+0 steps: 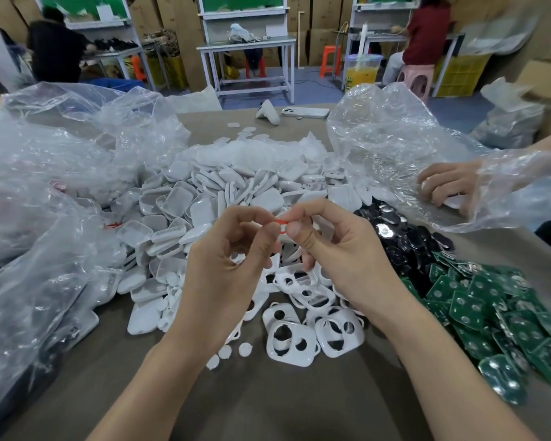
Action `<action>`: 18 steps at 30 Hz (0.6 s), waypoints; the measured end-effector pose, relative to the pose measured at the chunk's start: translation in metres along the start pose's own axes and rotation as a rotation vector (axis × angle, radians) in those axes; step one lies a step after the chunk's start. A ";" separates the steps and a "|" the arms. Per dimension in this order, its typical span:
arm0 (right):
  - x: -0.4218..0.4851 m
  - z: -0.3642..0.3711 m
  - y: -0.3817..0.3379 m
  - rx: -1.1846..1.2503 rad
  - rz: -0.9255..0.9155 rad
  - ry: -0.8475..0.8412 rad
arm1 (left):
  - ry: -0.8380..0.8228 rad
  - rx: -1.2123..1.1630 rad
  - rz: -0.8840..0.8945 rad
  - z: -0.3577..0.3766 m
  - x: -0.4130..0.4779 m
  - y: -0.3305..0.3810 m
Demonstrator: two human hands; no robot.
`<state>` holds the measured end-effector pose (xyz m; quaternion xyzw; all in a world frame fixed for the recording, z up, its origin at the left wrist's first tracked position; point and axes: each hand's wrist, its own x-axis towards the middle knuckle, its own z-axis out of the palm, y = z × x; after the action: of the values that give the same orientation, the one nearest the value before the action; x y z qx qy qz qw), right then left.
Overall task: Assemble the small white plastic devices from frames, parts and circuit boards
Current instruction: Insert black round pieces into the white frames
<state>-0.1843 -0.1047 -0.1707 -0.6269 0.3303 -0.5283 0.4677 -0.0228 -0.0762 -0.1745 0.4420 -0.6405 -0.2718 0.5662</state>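
Two hands working a tiny part above the parts piles

Left hand (233, 249) and right hand (328, 246) are pinching together a small red-and-white piece (281, 225) over white frames (291, 342).

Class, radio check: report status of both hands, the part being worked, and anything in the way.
Left hand and right hand pinching one small white-and-red part above white frames. Green circuit boards untouched at right. Another person's gloved hand working far right, clear.

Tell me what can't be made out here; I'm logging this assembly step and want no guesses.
Head view, the only one:
- Small red-and-white piece: mostly covered by the fingertips of the left hand and right hand; its shape is unclear.
- Contents of the left plastic bags: blurred by crinkled film.
- Green circuit boards: markings too small; the pile is cut off at the right edge.
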 end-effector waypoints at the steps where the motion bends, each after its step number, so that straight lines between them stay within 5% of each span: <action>1: 0.000 0.000 0.000 -0.006 0.002 -0.001 | -0.004 -0.001 -0.004 0.000 0.000 0.000; 10: -0.001 -0.002 0.003 -0.064 -0.004 -0.041 | -0.015 0.019 -0.027 0.000 0.000 -0.002; 18: -0.001 0.001 0.008 -0.190 -0.020 -0.064 | -0.032 -0.448 -0.396 -0.001 0.010 -0.007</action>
<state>-0.1828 -0.1060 -0.1790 -0.6884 0.3575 -0.4789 0.4109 -0.0194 -0.0877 -0.1754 0.4182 -0.4749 -0.5185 0.5752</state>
